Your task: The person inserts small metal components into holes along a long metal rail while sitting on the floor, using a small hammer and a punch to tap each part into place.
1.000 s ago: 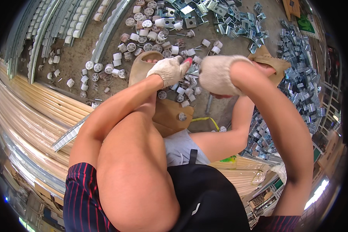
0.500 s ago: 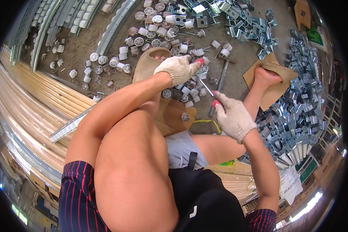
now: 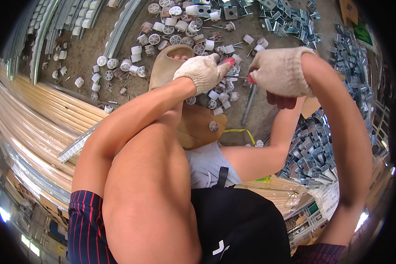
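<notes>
My left hand [image 3: 202, 72], in a cream knit glove with pinkish-red fingertips showing, is closed above the foot on a tan cardboard piece [image 3: 163, 66]. What lies in its grip is hidden. From its fingertips a thin metal rod [image 3: 238, 77] runs rightward, nearly level, to my right hand [image 3: 282, 72]. That hand, gloved the same way, is curled round the rod's other end with its back turned up. White rollers [image 3: 224, 97] with spoked ends, some with metal pins, lie on the floor beneath and around the left hand.
Galvanised metal brackets [image 3: 310, 152] are heaped at the right, and more brackets [image 3: 290, 22] lie at the far right. Metal rails [image 3: 123, 31] with white rollers stand at the far left. Wrapped long tan lengths [image 3: 35, 119] line the left side. A flat metal bar [image 3: 249, 104] lies on the floor.
My right hand has moved up and away from me, turning its back upward and bringing the rod from a slant to nearly level. The left hand has barely shifted.
</notes>
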Demonstrator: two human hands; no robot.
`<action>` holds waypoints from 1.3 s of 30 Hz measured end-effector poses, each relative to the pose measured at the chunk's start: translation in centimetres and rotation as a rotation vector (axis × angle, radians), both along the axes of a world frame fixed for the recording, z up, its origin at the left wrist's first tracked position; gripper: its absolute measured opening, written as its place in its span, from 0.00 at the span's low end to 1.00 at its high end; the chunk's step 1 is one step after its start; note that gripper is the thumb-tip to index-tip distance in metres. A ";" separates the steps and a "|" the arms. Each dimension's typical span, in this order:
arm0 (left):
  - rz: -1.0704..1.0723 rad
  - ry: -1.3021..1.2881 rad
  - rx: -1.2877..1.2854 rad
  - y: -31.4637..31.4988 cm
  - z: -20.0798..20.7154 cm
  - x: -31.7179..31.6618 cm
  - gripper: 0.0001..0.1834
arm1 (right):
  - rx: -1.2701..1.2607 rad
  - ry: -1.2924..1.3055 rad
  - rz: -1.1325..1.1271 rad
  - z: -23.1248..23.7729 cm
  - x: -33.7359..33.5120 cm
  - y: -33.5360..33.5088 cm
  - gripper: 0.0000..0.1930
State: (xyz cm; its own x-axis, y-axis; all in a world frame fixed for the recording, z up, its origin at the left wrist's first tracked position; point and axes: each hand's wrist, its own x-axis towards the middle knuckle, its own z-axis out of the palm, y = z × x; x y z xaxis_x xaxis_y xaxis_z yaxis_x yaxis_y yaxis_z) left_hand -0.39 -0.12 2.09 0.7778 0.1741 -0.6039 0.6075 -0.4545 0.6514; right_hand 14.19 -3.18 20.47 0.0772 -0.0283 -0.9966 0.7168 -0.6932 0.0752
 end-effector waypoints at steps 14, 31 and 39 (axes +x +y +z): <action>0.014 -0.071 0.070 -0.5 -0.2 0.0 0.39 | 0.038 -0.046 0.009 0.4 -0.5 0.3 0.20; -0.092 -0.036 0.061 -0.3 0.6 -0.1 0.43 | 0.615 -0.167 0.086 -3.0 -4.3 -10.4 0.17; -0.024 -0.090 -0.033 1.5 -1.1 -1.7 0.48 | 0.766 -0.302 0.225 5.0 1.2 -8.9 0.16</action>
